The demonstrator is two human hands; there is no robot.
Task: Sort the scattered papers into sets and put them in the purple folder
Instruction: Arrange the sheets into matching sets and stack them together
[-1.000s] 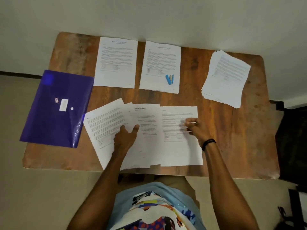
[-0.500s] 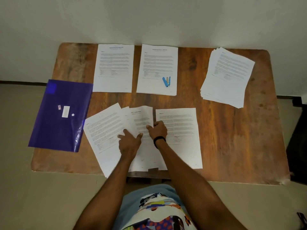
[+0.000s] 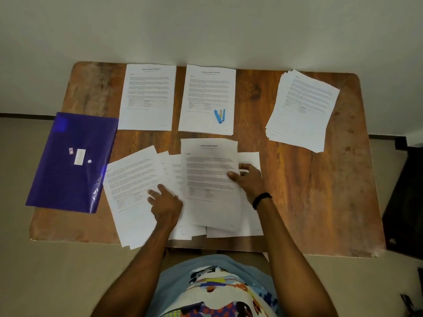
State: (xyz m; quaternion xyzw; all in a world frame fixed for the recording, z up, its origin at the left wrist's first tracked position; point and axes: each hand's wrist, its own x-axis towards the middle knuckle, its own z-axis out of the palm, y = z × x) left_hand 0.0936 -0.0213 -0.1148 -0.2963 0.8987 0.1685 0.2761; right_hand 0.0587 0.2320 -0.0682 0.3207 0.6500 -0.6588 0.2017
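Worktop (image 3: 297, 191) is carrying purple folder (image 3: 71, 163) at its left edge (overhanging). Right hand (image 3: 248, 180) is pinching a titled sheet (image 3: 209, 179) above fanned papers (image 3: 135, 191); left hand (image 3: 166, 203), fingers spread, is pressing these flat.

Looks like a plain room at home or a small office, can't tell which. A worn brown wooden table (image 3: 297, 202) sits vs. a bare pale wall (image 3: 206, 26), w/ a beige floor (image 3: 34, 271). White printed paper sheets (image 3: 302, 110) & a shiny purple plastic folder (image 3: 68, 179) lie on it.
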